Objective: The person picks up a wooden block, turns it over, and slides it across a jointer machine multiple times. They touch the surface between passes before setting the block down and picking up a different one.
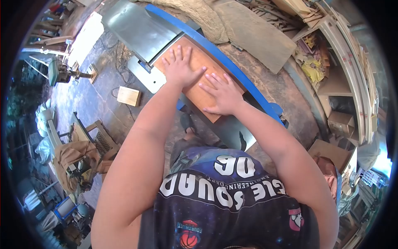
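1. I am looking down on a wide, flat wooden board [195,94], reddish-brown and roughly rectangular, with straight edges.
2. It is lying broad face up, and I am covering parts of that face.
3. It is resting on the metal machine bed [232,133], its length slanting from upper left to lower right.
4. One long edge is running alongside the blue rail [248,81]; I cannot tell if they are touching.

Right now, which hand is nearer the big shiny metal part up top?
The left hand: it's farther up the brown board, toward that metal part; the right hand rests lower.
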A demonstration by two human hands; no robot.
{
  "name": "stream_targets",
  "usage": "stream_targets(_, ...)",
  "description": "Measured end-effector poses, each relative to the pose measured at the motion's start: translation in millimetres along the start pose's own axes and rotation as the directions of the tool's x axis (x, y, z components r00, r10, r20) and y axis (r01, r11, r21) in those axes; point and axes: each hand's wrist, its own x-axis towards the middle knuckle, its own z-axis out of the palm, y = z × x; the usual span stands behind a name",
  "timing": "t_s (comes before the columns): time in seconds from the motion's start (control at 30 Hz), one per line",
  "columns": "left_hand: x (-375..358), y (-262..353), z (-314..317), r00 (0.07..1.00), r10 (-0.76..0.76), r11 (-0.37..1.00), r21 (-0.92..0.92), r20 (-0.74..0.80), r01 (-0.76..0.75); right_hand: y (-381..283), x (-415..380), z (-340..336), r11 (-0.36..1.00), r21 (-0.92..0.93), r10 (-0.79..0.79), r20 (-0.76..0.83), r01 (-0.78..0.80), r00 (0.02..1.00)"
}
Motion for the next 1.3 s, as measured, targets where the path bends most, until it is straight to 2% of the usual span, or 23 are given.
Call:
stream_targets(0.27,34,-38,7,0.997,0.017,0.999,0.028,-0.071,-0.015,1,47,6,1.000,-0.005,-0.015,-0.050,0.015,0.999)
stream_targets(0.53,56,-63,2,0.997,0.006,1.000,0.024,-0.079,-0.004,-2,82,2,1.000,-0.010,-0.022,-0.061,0.021,0.998)
stream_targets(0.63,66,-73,3,0.997,0.008,0.999,0.040,-0.078,-0.005,0,95,6,0.999,0.003,-0.045,-0.121,0.046,0.992)
stream_targets(0.83,81,-90,1,0.997,-0.003,0.999,0.036,-0.081,0.006,-2,119,4,1.000,-0.019,-0.025,-0.079,0.024,0.997)
stream_targets(1.3,122,-133,5,0.990,0.012,0.998,0.064,-0.140,-0.003,-2,173,7,0.995,-0.091,-0.061,-0.127,0.049,0.990)
